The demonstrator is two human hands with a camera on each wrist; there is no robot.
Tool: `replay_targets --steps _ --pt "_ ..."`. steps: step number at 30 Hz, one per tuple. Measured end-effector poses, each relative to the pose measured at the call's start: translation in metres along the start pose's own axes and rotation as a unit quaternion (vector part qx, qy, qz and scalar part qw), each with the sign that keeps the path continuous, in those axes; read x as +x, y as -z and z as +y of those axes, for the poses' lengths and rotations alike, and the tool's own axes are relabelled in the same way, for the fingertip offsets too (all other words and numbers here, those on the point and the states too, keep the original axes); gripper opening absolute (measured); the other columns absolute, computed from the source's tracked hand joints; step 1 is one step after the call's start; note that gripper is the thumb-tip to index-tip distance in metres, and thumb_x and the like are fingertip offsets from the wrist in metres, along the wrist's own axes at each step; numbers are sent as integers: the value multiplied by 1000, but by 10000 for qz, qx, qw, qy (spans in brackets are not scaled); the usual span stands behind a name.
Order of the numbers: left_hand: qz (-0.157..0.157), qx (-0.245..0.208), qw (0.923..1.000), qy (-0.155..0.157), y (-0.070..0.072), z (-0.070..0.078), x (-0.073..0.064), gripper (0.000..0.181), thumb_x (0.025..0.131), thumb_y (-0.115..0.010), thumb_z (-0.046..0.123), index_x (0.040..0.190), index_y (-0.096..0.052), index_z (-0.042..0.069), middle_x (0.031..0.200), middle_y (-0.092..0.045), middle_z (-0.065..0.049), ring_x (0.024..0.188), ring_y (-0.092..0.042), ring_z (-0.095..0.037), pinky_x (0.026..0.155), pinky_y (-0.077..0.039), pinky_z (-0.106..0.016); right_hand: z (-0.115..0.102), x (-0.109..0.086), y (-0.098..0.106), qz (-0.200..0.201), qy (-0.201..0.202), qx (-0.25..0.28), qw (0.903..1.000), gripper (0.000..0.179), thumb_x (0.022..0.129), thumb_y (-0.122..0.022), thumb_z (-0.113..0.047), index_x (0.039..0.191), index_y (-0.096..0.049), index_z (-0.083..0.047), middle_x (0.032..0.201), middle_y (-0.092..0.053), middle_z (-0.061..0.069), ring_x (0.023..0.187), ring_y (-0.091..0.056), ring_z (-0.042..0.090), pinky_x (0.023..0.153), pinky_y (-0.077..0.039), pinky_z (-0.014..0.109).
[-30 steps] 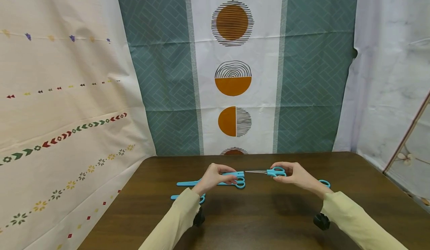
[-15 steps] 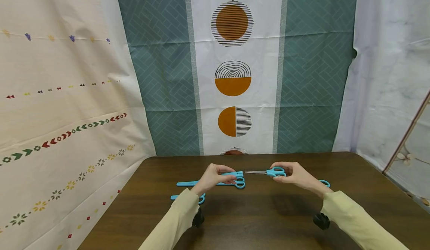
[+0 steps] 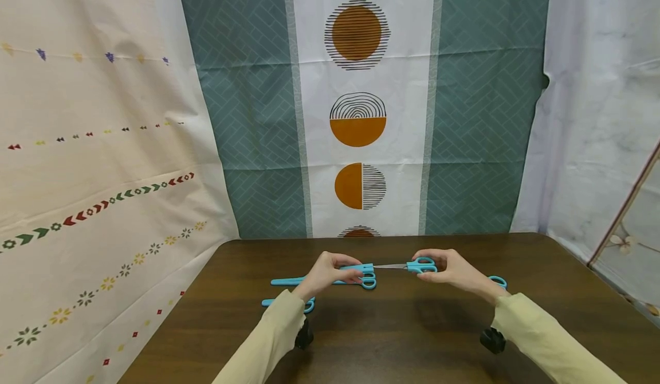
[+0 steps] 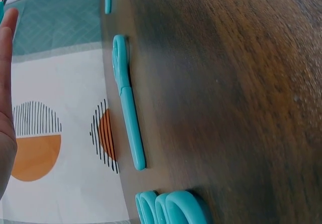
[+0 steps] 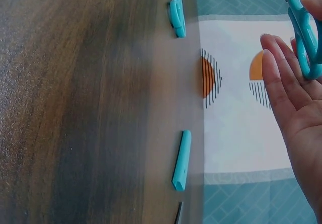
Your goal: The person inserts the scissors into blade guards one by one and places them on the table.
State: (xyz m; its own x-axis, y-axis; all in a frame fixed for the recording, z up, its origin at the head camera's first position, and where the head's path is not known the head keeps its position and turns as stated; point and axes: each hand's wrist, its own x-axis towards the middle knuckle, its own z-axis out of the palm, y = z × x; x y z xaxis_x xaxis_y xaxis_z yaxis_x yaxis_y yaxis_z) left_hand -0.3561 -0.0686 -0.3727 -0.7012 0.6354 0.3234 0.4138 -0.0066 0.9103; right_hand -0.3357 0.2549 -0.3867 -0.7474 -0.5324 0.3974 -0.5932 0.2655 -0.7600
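I'd keep the blades [image 3: 390, 266] in line with the blue cover [image 3: 365, 268] and ease them along without twisting, since the tip lies right at its mouth and I can't tell whether it is inside. The left hand's [image 3: 329, 271] fingers pinch that cover, the right hand's [image 3: 454, 268] hold the scissors [image 3: 423, 265] by the handles; both sit raised above the counter [image 3: 392, 338], forearms [image 3: 270, 336] slanting inward.

The held scissors [image 3: 412, 266] have shifted left, blade tip now meeting the sheath [image 3: 366, 268].
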Motion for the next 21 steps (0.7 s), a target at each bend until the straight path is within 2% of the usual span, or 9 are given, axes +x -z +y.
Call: replay_targets --steps 5,8,12,17,21 --pt "-89 -84 9999 13 0 -2 2 21 84 -64 2 101 -64 -8 86 -66 -15 78 -61 -41 71 -48 -47 -1 1 -2 -37 41 -14 10000 29 83 -67 -10 110 -58 -6 78 -57 5 63 -48 12 53 -42 28" --pt "-154 -210 9997 33 0 -10 5 21 83 -64 2 102 -64 -8 86 -66 -16 79 -59 -44 72 -46 -51 -1 1 -3 -50 71 12 10000 29 83 -66 -8 110 -58 -5 78 -57 5 63 -48 12 53 -42 28" --pt "-141 -267 9995 96 -1 -20 9 21 83 -65 4 102 -65 -5 86 -66 -17 79 -62 -39 71 -47 -49 -5 1 -5 -63 128 -24 9999 29 83 -65 -4 111 -57 -2 78 -57 6 64 -47 11 53 -42 28" --pt "-113 -137 9998 52 -2 -23 10 22 82 -66 7 101 -66 -3 85 -66 -14 77 -64 -31 68 -50 -40 -22 2 -7 -70 119 -19 9999 29 83 -65 -2 110 -55 3 77 -56 9 63 -47 11 52 -41 27" --pt "-131 -131 9998 -55 -3 -22 10 22 83 -66 8 101 -66 -4 85 -67 -13 76 -64 -30 69 -49 -45 -35 3 -10 -74 52 -13 10000 29 83 -65 -2 109 -55 5 78 -56 10 64 -48 11 53 -42 27"
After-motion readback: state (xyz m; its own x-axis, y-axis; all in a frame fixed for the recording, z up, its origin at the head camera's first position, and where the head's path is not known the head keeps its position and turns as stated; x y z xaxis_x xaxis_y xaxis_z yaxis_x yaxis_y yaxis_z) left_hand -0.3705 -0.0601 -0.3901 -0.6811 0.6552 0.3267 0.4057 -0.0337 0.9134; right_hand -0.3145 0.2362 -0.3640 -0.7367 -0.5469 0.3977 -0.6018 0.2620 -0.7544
